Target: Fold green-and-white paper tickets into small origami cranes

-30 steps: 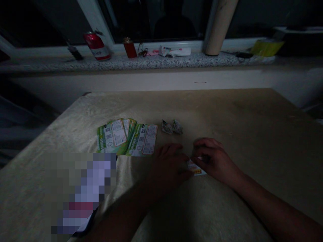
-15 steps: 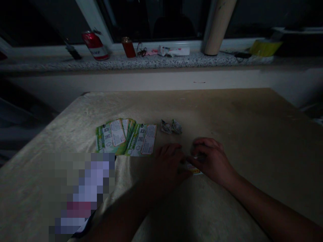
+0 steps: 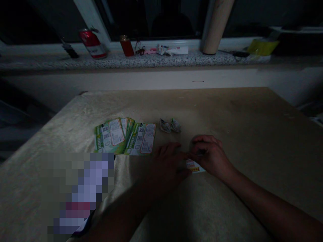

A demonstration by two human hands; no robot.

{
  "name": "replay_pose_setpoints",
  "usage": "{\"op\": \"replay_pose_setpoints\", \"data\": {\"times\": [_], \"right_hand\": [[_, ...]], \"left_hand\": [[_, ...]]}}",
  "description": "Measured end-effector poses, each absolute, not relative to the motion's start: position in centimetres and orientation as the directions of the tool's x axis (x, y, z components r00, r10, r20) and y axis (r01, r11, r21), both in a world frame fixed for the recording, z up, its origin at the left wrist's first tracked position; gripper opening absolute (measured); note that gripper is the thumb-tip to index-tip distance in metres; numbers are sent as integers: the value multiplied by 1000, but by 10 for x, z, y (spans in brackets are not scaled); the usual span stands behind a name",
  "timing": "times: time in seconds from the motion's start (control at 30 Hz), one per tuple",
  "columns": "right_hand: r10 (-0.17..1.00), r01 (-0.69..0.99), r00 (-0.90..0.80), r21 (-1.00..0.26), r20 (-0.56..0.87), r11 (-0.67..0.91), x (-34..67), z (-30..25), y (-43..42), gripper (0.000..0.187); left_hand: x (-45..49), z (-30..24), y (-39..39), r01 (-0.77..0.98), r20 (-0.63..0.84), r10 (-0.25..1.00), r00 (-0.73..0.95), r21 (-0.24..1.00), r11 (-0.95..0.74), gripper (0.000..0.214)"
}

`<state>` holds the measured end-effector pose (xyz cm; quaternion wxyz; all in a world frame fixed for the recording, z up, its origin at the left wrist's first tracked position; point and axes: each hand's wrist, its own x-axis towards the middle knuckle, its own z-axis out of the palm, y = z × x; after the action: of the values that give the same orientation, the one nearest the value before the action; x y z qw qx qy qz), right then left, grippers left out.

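Observation:
A small printed piece of paper or packet (image 3: 195,167), white with an orange-yellow strip, lies on the table between my hands and is partly covered by them. My left hand (image 3: 169,163) rests low at its left side, fingers spread, the thumb at the paper's lower left edge. From the right, my right hand (image 3: 212,153) has its thumb and index finger pinched together at the paper's upper edge, the other fingers curled. Beyond the hands sit two small crumpled or folded green-and-white pieces (image 3: 170,125). Several green printed leaflets or packets (image 3: 140,139) with codes on them overlap to the left.
A blurred-out phone-like object (image 3: 85,191) lies at the table's (image 3: 239,114) left front. Along the granite sill (image 3: 113,62) stand a red can (image 3: 93,43), a red-orange jar (image 3: 127,46), a crumpled white tube (image 3: 176,50), a cardboard tube (image 3: 215,30) and a yellow object (image 3: 262,47).
More of the small printed paper shows between my hands now. My fingers have shifted slightly, and the whole view has moved a little.

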<state>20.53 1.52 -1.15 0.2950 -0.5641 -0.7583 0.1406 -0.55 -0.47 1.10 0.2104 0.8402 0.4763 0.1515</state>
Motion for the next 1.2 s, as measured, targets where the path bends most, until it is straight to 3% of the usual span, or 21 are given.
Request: {"op": "replay_pose_setpoints", "data": {"times": [0.33, 0.57, 0.83, 1.0, 1.2], "right_hand": [[924, 775, -254, -512, 285, 371, 226, -7, 16, 16], [909, 834, -302, -383, 287, 398, 251, -4, 15, 9], [915, 715, -262, -575, 306, 397, 242, -8, 17, 19], [915, 814, -278, -435, 292, 386, 215, -6, 7, 20], [923, 834, -279, -410, 265, 370, 211, -5, 7, 21]], "left_hand": [[-8, 9, -6, 755, 47, 872, 488, 478, -448, 29], [-7, 10, -7, 751, 31, 875, 484, 498, -433, 29], [-6, 13, -5, 745, 29, 863, 505, 489, -453, 29], [-6, 11, -6, 750, 35, 867, 497, 486, -450, 32], [-6, 9, -6, 751, 38, 867, 497, 481, -452, 32]]}}
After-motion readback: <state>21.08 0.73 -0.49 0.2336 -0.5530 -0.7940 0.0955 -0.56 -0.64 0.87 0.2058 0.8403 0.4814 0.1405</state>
